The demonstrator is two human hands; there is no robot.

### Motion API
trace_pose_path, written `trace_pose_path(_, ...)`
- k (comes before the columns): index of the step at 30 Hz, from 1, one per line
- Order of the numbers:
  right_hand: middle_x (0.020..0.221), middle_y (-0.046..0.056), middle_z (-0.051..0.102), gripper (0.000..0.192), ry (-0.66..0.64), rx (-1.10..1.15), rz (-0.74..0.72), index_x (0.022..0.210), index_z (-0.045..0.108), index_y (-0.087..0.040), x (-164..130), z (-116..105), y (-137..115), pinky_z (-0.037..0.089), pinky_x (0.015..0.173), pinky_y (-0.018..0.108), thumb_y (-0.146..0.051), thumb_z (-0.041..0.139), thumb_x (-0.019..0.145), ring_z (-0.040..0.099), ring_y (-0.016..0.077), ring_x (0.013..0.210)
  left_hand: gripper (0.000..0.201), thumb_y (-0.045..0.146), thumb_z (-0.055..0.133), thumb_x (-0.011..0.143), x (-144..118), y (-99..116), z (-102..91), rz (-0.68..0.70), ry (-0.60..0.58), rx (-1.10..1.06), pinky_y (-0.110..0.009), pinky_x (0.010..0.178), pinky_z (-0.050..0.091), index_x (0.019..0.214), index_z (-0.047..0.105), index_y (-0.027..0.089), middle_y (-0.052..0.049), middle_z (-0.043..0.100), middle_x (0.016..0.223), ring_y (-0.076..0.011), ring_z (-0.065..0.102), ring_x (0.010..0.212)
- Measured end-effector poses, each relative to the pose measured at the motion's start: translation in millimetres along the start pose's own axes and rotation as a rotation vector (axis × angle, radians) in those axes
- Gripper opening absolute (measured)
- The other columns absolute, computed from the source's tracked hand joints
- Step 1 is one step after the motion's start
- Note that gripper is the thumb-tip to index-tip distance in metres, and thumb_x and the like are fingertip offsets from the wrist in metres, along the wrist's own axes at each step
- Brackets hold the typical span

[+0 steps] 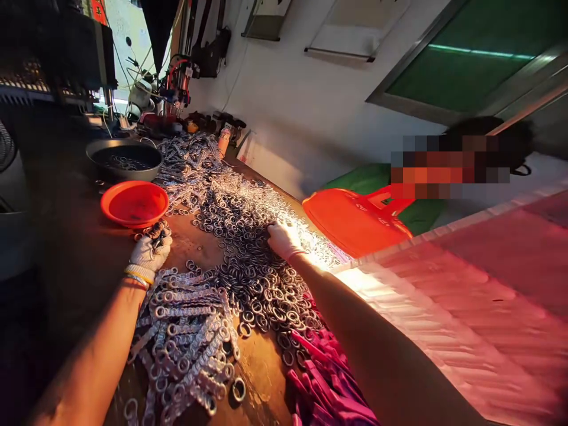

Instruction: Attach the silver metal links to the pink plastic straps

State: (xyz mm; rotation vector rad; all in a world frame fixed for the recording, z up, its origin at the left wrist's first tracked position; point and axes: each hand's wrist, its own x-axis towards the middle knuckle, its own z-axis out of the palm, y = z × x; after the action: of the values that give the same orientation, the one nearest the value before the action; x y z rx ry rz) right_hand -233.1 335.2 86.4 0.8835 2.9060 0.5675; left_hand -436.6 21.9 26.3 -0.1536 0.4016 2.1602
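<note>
My left hand point(151, 251), in a pale knitted glove with darkened fingertips, is curled beside the red bowl point(134, 204). Dark bits show at its fingers, too unclear to name. My bare right hand point(285, 238) reaches into a broad heap of metal rings point(260, 284). Its fingers are drawn together at the rings, and whatever lies between the fingertips is hidden. Between my forearms lies a pile of pale strips with ring-shaped ends point(190, 331). Magenta strips of cloth point(328, 373) lie under my right forearm.
Behind the red bowl stands a dark metal pan point(124, 160) holding some rings. More strips point(190, 157) are heaped at the back, near a small machine point(177, 89). At right are an orange chair point(355, 222), a person with a blurred face, and a pink sheet point(479, 284).
</note>
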Motion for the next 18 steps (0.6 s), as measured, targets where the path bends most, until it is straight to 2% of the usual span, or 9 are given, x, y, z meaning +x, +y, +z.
trace_pose_path(2, 0.117, 0.019, 0.064, 0.037, -0.003, 0.021, 0.046, 0.113, 0.070, -0.010, -2.4, -12.6, 6.6, 0.045, 0.084, 0.035, -0.013, 0.044, 0.087, 0.060, 0.0249, 0.093, 0.028, 0.013, 0.034, 0.101, -0.2, 0.2, -1.4, -0.018, -0.008, 0.007, -0.011, 0.031, 0.026, 0.085, 0.058, 0.013, -0.002, 0.054, 0.066, -0.0059, 0.043, 0.044)
trace_pose_path(4, 0.121, 0.020, 0.062, 0.038, 0.004, 0.042, 0.035, 0.113, 0.070, -0.008, -9.3, -25.8, 0.1, 0.045, 0.081, 0.034, -0.018, 0.042, 0.090, 0.061, 0.0250, 0.093, 0.029, 0.014, 0.034, 0.101, -1.0, 0.5, -1.4, -0.023, -0.011, 0.010, -0.011, 0.030, 0.025, 0.083, 0.057, 0.013, -0.002, 0.054, 0.065, -0.0065, 0.044, 0.044)
trace_pose_path(6, 0.118, 0.019, 0.064, 0.036, 0.008, 0.061, -0.035, 0.110, 0.072, -0.009, -26.3, -36.2, -19.3, 0.044, 0.084, 0.035, -0.022, 0.045, 0.091, 0.060, 0.0267, 0.098, 0.029, 0.013, 0.034, 0.101, -2.2, 0.7, 0.4, -0.016, -0.017, 0.004, -0.011, 0.030, 0.024, 0.084, 0.057, 0.014, -0.002, 0.055, 0.066, -0.0063, 0.045, 0.044)
trace_pose_path(8, 0.115, 0.015, 0.066, 0.032, 0.006, 0.081, -0.165, 0.106, 0.074, -0.015, -54.7, -39.8, -46.5, 0.042, 0.093, 0.036, -0.026, 0.050, 0.088, 0.057, 0.0270, 0.105, 0.027, 0.013, 0.036, 0.100, -3.2, 1.1, 3.6, -0.003, -0.023, -0.005, -0.011, 0.030, 0.024, 0.085, 0.058, 0.014, -0.001, 0.056, 0.066, -0.0055, 0.044, 0.043)
trace_pose_path(11, 0.132, 0.007, 0.061, 0.030, 0.015, 0.100, -0.366, 0.106, 0.075, -0.023, -102.4, -29.4, -81.9, 0.033, 0.106, 0.037, -0.033, 0.059, 0.083, 0.048, 0.0256, 0.121, 0.027, 0.012, 0.035, 0.101, -3.2, 1.7, 8.4, 0.002, -0.024, -0.003, -0.010, 0.032, 0.026, 0.085, 0.057, 0.015, -0.001, 0.056, 0.066, -0.0056, 0.045, 0.043)
trace_pose_path(13, 0.147, 0.009, 0.049, 0.033, 0.037, 0.083, -0.488, 0.105, 0.075, -0.020, -121.2, -16.1, -90.3, 0.024, 0.114, 0.046, -0.033, 0.063, 0.078, 0.040, 0.0291, 0.129, 0.029, 0.014, 0.034, 0.101, -2.8, 2.3, 10.3, 0.006, -0.009, 0.013, -0.010, 0.032, 0.027, 0.084, 0.056, 0.015, -0.002, 0.058, 0.065, -0.0072, 0.050, 0.046)
trace_pose_path(15, 0.150, 0.012, 0.045, 0.039, 0.034, 0.032, -0.521, 0.112, 0.073, -0.018, -121.4, -4.0, -84.7, 0.015, 0.117, 0.053, -0.033, 0.063, 0.077, 0.034, 0.0323, 0.135, 0.027, 0.017, 0.036, 0.102, -2.8, 2.8, 10.9, 0.016, 0.004, 0.033, -0.011, 0.032, 0.029, 0.086, 0.057, 0.016, -0.002, 0.060, 0.067, -0.0092, 0.055, 0.049)
trace_pose_path(18, 0.143, 0.012, 0.052, 0.038, 0.018, -0.019, -0.453, 0.115, 0.072, -0.018, -94.5, 4.9, -62.7, 0.011, 0.118, 0.058, -0.029, 0.062, 0.079, 0.035, 0.0344, 0.134, 0.023, 0.024, 0.041, 0.101, -3.9, 3.5, 10.9, 0.024, -0.019, 0.052, -0.013, 0.031, 0.034, 0.088, 0.058, 0.016, -0.003, 0.062, 0.069, -0.0118, 0.058, 0.052)
